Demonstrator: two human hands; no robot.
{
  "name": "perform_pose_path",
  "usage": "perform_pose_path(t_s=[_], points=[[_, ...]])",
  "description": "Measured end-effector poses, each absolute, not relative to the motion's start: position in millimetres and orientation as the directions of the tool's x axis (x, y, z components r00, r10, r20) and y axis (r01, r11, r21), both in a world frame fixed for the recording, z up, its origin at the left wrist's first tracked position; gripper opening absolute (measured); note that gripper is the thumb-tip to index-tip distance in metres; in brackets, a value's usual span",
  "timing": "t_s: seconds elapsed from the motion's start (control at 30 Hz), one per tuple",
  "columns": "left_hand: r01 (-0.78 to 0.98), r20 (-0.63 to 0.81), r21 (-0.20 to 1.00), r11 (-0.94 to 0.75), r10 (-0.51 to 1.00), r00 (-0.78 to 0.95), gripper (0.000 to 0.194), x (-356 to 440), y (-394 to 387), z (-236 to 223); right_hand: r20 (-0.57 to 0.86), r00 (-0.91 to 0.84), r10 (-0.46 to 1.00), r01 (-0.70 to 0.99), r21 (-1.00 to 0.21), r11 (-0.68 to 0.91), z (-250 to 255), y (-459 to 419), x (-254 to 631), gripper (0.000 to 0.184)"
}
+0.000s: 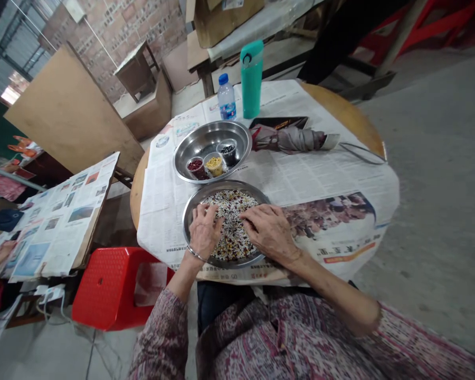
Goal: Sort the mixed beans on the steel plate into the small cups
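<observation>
A round metal basin (187, 211) holds a spread of mixed grains and beans (231, 227), mostly white with dark, red and yellow bits. My left hand (205, 229) is over the basin's left side, its fingers bent and the thumb apart from them. On the right side, my right hand (269, 232) has its thumb and forefinger drawn together above the grains; whatever they pinch is too small to make out. Behind stands a second metal basin (206, 138) with a cup of red beans (197, 168), a cup of yellow kernels (214, 164) and a cup of black beans (228, 154).
Newspaper (320, 179) covers the round table. At its back are a water bottle (227, 99), a green flask (252, 79) and a folded umbrella (288, 138). A red stool (103, 287) stands left, beside another newspaper-covered table (69, 211). Another person's arm (0, 258) shows far left.
</observation>
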State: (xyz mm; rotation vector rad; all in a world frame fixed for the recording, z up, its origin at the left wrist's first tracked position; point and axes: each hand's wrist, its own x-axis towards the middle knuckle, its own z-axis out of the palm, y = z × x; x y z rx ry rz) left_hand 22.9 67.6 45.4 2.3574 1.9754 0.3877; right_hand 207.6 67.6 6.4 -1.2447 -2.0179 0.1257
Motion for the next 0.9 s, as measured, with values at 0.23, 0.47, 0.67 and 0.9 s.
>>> perform_pose_path(t_s=[0.23, 0.47, 0.67, 0.9], points=[[0.977, -0.059, 0.141, -0.159, 0.984, 0.168, 0.076, 7.8, 47.4, 54.1, 0.533, -0.261, 0.805, 0.719, -0.449, 0.53, 6.7, 68.3, 207.6, 0.016], [0.894, -0.104, 0.392, -0.219, 0.954, 0.28, 0.018, 27.5, 44.7, 47.3, 0.538, -0.273, 0.797, 0.726, -0.428, 0.538, 5.8, 68.5, 207.7, 0.016], [0.84, 0.117, 0.468, -0.273, 0.962, 0.247, 0.018, 37.5, 60.3, 37.8, 0.533, -0.27, 0.802, 0.727, -0.433, 0.533, 3.7, 68.4, 208.6, 0.02], [0.969, -0.041, 0.175, -0.175, 0.982, 0.185, 0.021, 17.5, 45.3, 67.7, 0.54, -0.266, 0.798, 0.728, -0.431, 0.534, 4.4, 68.5, 208.3, 0.018]])
